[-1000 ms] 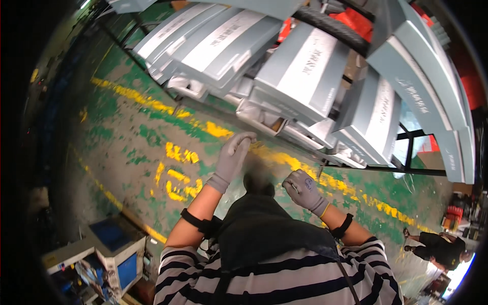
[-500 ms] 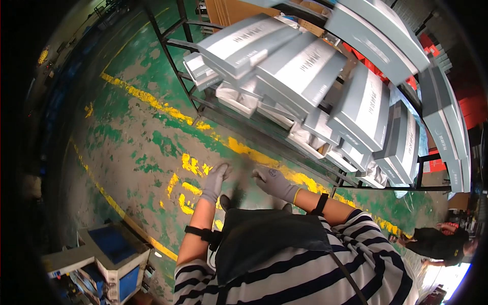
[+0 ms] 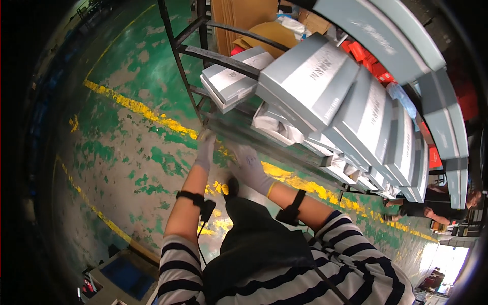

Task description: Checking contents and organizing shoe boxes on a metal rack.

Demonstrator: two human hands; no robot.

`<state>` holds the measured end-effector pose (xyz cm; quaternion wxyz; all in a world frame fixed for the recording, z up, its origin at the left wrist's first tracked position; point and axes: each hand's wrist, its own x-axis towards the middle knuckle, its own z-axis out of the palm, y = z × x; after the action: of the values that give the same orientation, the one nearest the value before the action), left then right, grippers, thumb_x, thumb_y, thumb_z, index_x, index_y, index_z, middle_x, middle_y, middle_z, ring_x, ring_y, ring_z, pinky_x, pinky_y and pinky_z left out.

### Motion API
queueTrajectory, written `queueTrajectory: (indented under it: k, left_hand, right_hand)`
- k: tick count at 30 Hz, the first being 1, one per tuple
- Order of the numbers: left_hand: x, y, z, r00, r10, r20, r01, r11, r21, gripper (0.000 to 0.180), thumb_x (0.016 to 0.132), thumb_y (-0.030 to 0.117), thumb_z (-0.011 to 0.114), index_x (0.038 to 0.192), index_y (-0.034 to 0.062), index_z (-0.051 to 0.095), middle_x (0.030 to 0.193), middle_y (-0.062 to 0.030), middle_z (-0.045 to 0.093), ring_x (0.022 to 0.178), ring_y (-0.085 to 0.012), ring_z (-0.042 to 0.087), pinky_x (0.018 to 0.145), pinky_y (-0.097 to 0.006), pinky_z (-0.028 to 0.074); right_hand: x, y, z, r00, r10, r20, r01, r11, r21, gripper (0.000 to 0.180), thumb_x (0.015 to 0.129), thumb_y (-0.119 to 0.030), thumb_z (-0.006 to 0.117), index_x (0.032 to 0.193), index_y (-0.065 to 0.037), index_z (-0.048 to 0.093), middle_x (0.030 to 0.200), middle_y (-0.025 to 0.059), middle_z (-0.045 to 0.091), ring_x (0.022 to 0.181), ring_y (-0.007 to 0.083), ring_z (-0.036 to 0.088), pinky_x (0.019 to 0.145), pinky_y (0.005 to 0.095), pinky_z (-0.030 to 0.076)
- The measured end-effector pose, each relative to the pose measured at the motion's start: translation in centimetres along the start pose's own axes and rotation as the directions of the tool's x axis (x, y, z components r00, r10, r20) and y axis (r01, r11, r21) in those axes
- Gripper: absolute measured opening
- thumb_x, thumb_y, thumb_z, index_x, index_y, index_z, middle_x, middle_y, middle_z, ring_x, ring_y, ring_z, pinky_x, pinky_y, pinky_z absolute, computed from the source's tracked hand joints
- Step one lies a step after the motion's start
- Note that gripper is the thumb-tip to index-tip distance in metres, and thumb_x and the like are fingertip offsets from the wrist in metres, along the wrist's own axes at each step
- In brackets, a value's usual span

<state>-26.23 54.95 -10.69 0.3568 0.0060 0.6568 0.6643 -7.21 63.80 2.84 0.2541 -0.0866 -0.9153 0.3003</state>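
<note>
Both my hands, in pale grey knit gloves, reach forward over the floor beside the near left end of a black metal rack (image 3: 218,60). My left hand (image 3: 205,150) is close to the rack's lower corner. Its fingers point forward, somewhat blurred, and nothing shows in them. To the right of it is my right hand (image 3: 249,168), fingers stretched out and apart, holding nothing. Nearest above the hands, a small grey lidded box (image 3: 236,77) juts out from the rack. Right of that box lies a large flat grey box (image 3: 310,76) with a white band, tilted on the rack.
More grey boxes (image 3: 366,114) line the rack to the right, above white open trays (image 3: 277,126). Brown cardboard (image 3: 244,20) stands behind. A yellow floor line (image 3: 134,104) runs under the rack. A blue-topped cart (image 3: 127,274) is lower left; another person (image 3: 437,208) is far right.
My hands have moved forward toward the rack, and the right one has opened out from a curled shape. The view has shifted, bringing the rack's left end nearer and the cart lower.
</note>
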Motion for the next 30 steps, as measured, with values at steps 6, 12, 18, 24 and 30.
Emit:
queueTrajectory:
  k: [6,12,18,24,30]
  left_hand:
    - [13.3,8.2,-0.2,0.980,0.168,-0.105,-0.169,0.986,0.005,0.050,0.098,0.029,0.059,0.138,0.0000,0.050,0.128,-0.0128,0.058,0.113,-0.0231,0.056,0.099,-0.034,0.044]
    - [24.6,12.9,3.5,0.983,0.181,0.040,-0.182,0.983,0.032,0.051,0.103,0.038,0.048,0.139,0.0014,0.050,0.130,-0.0143,0.058,0.119,-0.0273,0.053,0.103,-0.037,0.040]
    - [29.2,9.3,1.5,0.894,0.276,0.352,-0.369,0.899,0.234,0.046,0.103,0.038,0.042,0.122,-0.0005,0.058,0.106,-0.0204,0.066,0.105,-0.0333,0.061,0.098,-0.037,0.043]
    - [22.9,7.6,1.7,0.918,0.327,0.224,-0.383,0.880,0.281,0.044,0.105,0.037,0.040,0.124,0.0008,0.056,0.124,-0.0206,0.059,0.116,-0.0331,0.055,0.100,-0.039,0.041]
    - [17.4,6.4,1.0,0.986,-0.132,0.103,0.150,0.972,-0.182,0.068,0.099,0.045,0.055,0.151,0.0055,0.037,0.154,-0.0144,0.036,0.139,-0.0255,0.036,0.114,-0.036,0.029]
  right_hand:
    - [13.5,3.4,6.0,0.992,0.120,-0.041,-0.126,0.960,-0.249,0.072,0.077,-0.024,0.072,0.139,0.000,0.044,0.140,0.0160,0.047,0.136,0.0330,0.040,0.115,0.0477,0.027]
    - [19.8,10.1,7.9,0.948,0.300,-0.107,-0.313,0.809,-0.499,0.085,0.075,-0.025,0.072,0.149,-0.004,0.035,0.149,0.0168,0.040,0.141,0.0323,0.036,0.117,0.0522,0.023]
    - [22.1,12.6,10.4,0.808,0.580,-0.109,-0.489,0.555,-0.673,0.093,0.077,-0.045,0.071,0.155,-0.013,0.031,0.158,0.0118,0.034,0.146,0.0317,0.029,0.113,0.0689,0.017]
    - [22.1,13.0,8.7,0.789,0.615,-0.011,-0.398,0.498,-0.770,0.088,0.081,-0.055,0.067,0.153,-0.017,0.033,0.156,0.0070,0.037,0.143,0.0317,0.034,0.109,0.0709,0.025]
    - [22.5,12.2,9.2,0.800,0.581,0.149,-0.136,0.418,-0.898,0.087,0.083,-0.048,0.070,0.154,-0.018,0.029,0.156,0.0106,0.035,0.143,0.0332,0.036,0.106,0.0678,0.034]
